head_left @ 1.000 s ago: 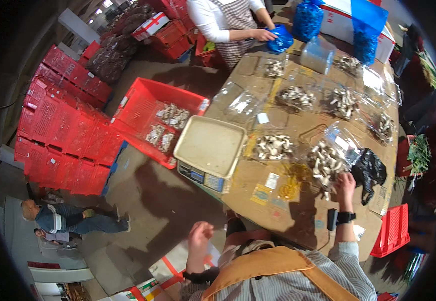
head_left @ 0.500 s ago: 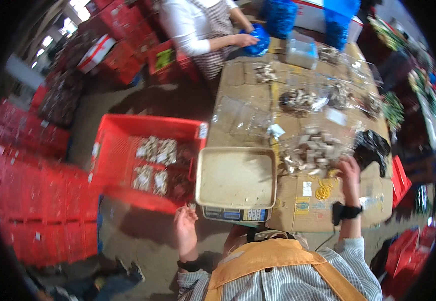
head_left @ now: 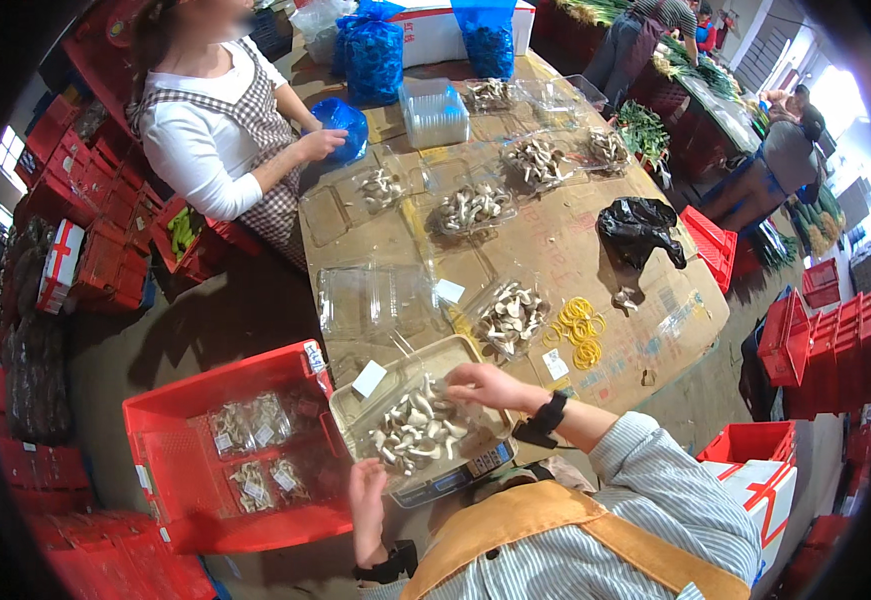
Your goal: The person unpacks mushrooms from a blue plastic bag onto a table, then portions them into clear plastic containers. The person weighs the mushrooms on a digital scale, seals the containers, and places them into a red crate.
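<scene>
Nearest, the left hand (head_left: 367, 490) sits just beside the near left edge of the scale pan (head_left: 480, 445), its fingers loosely bent and holding nothing; the right hand (head_left: 485, 385) reaches in over the pan's right side, its fingers bent at the edge of the mushrooms (head_left: 420, 425), though whether they pinch any cannot be told. The pan, bare half a second ago, now carries this loose heap, with a white label card (head_left: 368, 378) beside it and what looks like clear plastic; the pile the right hand was at, on the right part of the bench (head_left: 575, 240), is gone, and only small bits (head_left: 627, 298) lie near the black plastic bag (head_left: 640, 232); so the work appears to have shifted to the scale. To the left, the red crate (head_left: 170, 455) holds labelled packs (head_left: 265, 415), as before; beyond the pan, another mushroom-filled clear container (head_left: 511, 318) remains beside yellow rubber bands (head_left: 581, 325); farther off, more mushroom containers (head_left: 473, 208) lie before a stack of clear boxes (head_left: 433, 112); at the far left, a co-worker's hand (head_left: 320, 145) still holds a blue bag (head_left: 340, 128).
</scene>
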Tool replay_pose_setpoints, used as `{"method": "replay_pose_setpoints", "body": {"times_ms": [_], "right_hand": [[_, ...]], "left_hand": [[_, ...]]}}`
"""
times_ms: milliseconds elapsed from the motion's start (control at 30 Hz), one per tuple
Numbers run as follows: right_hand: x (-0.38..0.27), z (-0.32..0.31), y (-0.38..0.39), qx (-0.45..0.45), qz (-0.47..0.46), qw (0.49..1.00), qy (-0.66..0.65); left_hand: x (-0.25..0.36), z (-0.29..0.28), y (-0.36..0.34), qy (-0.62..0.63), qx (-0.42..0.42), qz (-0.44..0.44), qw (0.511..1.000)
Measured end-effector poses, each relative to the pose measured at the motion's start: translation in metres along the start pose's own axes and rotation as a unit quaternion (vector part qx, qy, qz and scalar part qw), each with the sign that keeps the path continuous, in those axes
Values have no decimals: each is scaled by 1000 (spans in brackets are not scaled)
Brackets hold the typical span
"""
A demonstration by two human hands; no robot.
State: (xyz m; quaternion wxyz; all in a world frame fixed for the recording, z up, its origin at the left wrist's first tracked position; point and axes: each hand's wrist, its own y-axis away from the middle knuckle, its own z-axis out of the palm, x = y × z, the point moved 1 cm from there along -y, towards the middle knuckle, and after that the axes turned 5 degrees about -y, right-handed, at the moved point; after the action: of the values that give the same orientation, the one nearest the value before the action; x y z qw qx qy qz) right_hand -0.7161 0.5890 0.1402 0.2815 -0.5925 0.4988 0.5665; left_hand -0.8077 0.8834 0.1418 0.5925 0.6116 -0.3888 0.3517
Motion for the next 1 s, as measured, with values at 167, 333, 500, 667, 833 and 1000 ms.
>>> {"method": "replay_pose_setpoints", "body": {"times_ms": [167,333,500,667,833,1000], "right_hand": [[29,-81,-32,185,-63,959,204],[61,-158,-77,330,-6,783,527],[64,-195,-42,224,20,899,375],[74,-253,50,281,133,923,226],[128,-317,130,398,149,895,138],[186,-341,156,382,166,909,-31]], "left_hand": [[2,-10,10,6,48,-20,999],[11,-14,14,-1,86,-10,996],[22,-12,13,-13,105,-12,994],[34,-9,7,-26,133,-30,990],[33,-3,0,-19,102,5,995],[36,-3,1,19,134,-25,991]]}}
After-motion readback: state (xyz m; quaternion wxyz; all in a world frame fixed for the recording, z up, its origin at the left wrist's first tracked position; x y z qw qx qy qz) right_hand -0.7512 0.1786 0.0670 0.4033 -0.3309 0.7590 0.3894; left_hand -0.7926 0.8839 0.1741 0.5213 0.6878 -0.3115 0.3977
